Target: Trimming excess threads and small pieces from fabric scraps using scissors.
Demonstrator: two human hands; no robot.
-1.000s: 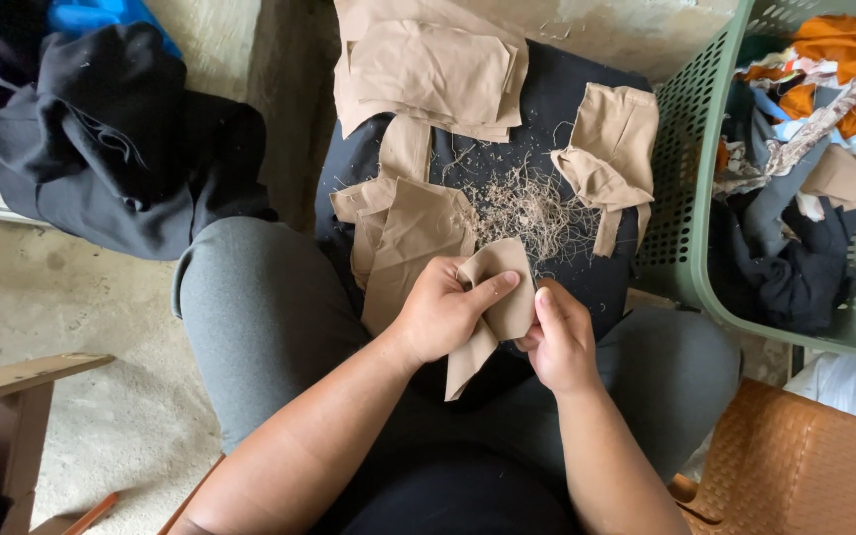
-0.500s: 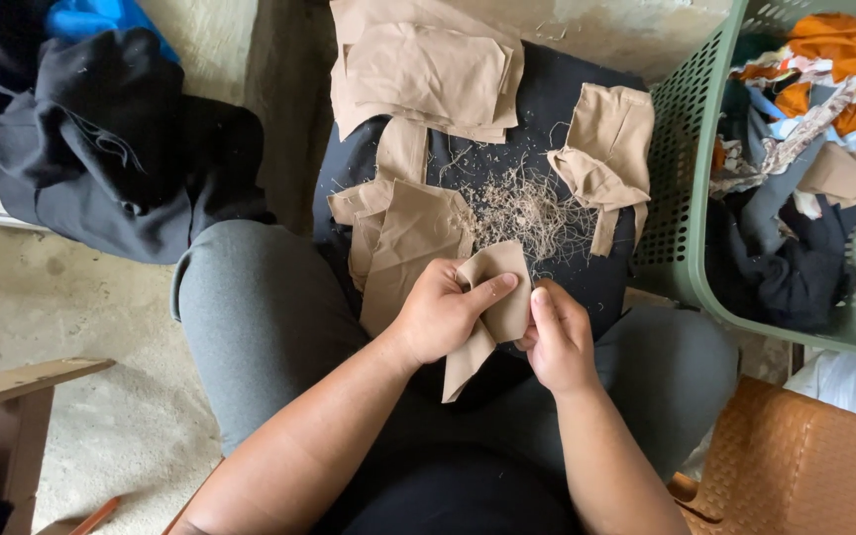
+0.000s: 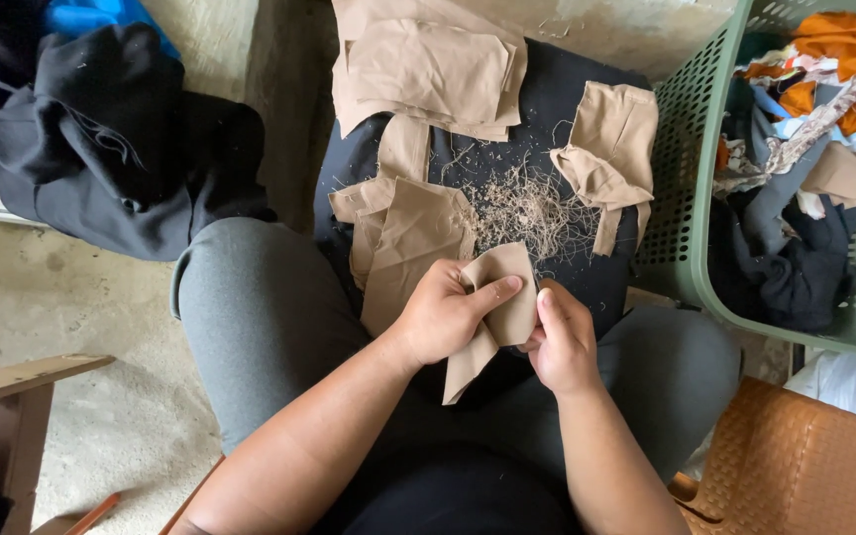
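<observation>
Tan cloth piece (image 3: 500, 297) pinched between left hand (image 3: 443, 312), right hand (image 3: 562, 337); basket (image 3: 691, 178) close right.

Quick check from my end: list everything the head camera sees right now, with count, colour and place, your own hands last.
held cloth piece: one, tan, gripped between both hands over the lap
loose thread pile: one, pale brown, on the dark lap cloth ahead of the hands
dark lap cloth: one, black, spread over the knees
stacked cloth pieces: several, tan, far edge of the lap cloth
cloth pieces by the left hand: a few, tan, overlapping
folded cloth piece: one, tan, right of the threads
basket: one, green, right, holding mixed clothes
dark garment heap: one, black, floor at left
left hand: one, grips the held piece
right hand: one, pinches its edge
</observation>
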